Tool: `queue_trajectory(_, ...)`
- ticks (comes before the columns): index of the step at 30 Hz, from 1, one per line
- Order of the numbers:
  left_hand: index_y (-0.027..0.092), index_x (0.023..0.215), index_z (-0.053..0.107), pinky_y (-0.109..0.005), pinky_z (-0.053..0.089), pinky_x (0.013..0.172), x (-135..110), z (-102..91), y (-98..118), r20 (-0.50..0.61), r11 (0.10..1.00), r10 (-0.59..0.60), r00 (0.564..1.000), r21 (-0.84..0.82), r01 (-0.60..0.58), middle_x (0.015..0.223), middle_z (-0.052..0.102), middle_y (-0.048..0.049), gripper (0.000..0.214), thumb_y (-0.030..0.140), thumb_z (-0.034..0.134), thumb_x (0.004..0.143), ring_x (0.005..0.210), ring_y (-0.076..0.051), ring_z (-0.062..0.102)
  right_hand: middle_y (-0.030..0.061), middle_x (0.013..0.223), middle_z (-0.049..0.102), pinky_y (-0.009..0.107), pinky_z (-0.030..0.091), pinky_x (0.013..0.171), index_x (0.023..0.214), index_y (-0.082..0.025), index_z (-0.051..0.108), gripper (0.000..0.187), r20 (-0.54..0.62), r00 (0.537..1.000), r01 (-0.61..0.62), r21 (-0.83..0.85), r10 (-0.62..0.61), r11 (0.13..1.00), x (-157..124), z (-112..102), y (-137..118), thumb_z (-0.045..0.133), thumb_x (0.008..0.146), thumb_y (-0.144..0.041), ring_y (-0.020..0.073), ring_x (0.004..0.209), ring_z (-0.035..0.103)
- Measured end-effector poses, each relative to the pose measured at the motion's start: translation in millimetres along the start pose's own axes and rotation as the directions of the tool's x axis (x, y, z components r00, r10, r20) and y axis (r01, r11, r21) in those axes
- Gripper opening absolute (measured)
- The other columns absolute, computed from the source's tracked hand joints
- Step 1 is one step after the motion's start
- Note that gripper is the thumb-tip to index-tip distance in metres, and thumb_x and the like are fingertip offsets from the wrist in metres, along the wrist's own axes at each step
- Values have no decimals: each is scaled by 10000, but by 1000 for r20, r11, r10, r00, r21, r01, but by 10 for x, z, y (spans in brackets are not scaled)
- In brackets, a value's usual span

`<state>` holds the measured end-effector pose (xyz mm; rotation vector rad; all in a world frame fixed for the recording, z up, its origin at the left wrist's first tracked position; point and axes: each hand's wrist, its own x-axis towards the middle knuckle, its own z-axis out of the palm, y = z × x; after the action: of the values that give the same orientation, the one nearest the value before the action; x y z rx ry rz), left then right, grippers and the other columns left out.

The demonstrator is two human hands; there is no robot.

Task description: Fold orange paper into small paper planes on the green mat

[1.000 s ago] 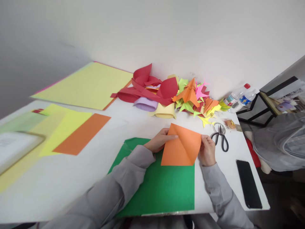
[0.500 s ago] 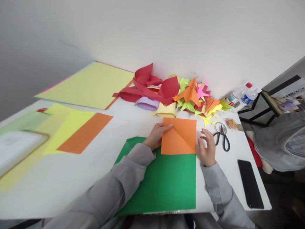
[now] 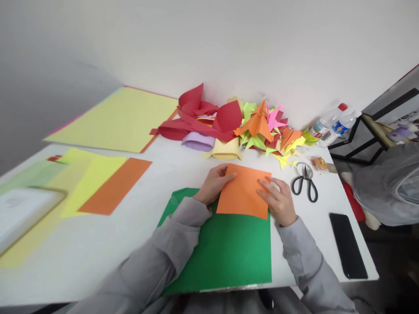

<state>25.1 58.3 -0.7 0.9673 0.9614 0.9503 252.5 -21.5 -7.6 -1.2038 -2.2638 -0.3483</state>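
An orange paper square (image 3: 242, 194) lies flat on the white table (image 3: 183, 168), overlapping the top edge of a green sheet (image 3: 225, 248). My left hand (image 3: 214, 183) rests at its left edge, fingertips on the upper left corner. My right hand (image 3: 278, 200) lies flat on the paper's right side, fingers stretched out and pressing down. Both arms wear grey sleeves.
A heap of folded coloured paper shapes (image 3: 235, 126) sits against the wall. Black scissors (image 3: 306, 185) lie right of my right hand, a black phone (image 3: 348, 244) near the table's right edge, two bottles (image 3: 329, 126) at the far corner. Yellow and orange sheets (image 3: 108, 183) lie left.
The orange paper, held up a second ago, has come down flat on the table. My right hand let go of its edge and now presses on top of it.
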Motion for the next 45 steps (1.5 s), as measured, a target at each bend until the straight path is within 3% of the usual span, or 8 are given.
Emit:
queue_trajectory(3,177,1085,605,-420,468,970,-35,-54,-9,-143,866,416,898,366,-342,1183,616,-120,438,234,677,656,1125,-268,576,36,1234,656,417,445,944,1088,-260,665,341,84,996,8,57,-13,998,-13,69,77,445,923,-58,214,1276,464)
queue_trajectory(5,192,1015,652,-432,374,1071,-91,-127,1,55,697,538,841,532,-481,1248,587,-112,350,162,604,670,1208,-266,516,38,1235,656,411,446,947,1105,-248,664,348,131,991,11,78,-21,997,-33,104,116,433,926,-59,217,1285,463)
queue_trajectory(9,210,1142,640,-444,403,1052,-226,-268,11,523,574,342,781,541,-614,1180,652,-95,564,63,456,629,1156,-255,566,22,1242,652,432,397,1012,1155,-281,645,415,219,976,-30,87,10,996,-69,113,161,405,922,-36,202,1301,456)
queue_trajectory(17,162,1228,600,-508,391,1065,-274,-363,-40,732,315,201,651,581,-750,1318,568,-149,626,-1,461,640,1281,-301,459,48,1306,605,463,365,1053,1250,-260,589,450,347,932,-149,106,104,983,-72,39,123,377,914,-49,223,1332,412)
queue_trajectory(28,231,1283,550,-526,387,1077,-323,-459,-109,667,454,214,714,580,-677,1330,569,-114,513,62,473,805,1317,-271,430,70,1366,550,497,279,1098,1114,-279,652,251,436,888,-274,241,149,931,-37,-65,112,503,912,-288,257,1342,397)
queue_trajectory(36,219,931,643,-411,504,912,-342,-219,-127,212,516,383,899,758,-398,933,694,-65,118,201,541,874,1015,-232,600,33,993,734,495,275,1061,874,-256,658,125,257,842,-536,302,475,788,78,77,-27,553,904,-315,239,1091,610)
queue_trajectory(41,190,1043,568,-396,512,792,-358,-134,-218,8,479,419,908,847,-229,931,628,-83,209,291,566,860,881,-237,599,14,766,684,463,376,945,876,-229,638,203,104,681,-720,277,725,636,235,240,-99,647,816,-423,219,811,626)
queue_trajectory(45,125,1305,399,-421,502,755,-355,-88,-219,28,346,474,880,913,-215,833,609,-76,501,305,554,864,762,-239,582,9,743,638,433,414,881,1144,-218,583,383,88,693,-712,237,715,661,242,295,-104,633,826,-426,215,771,592)
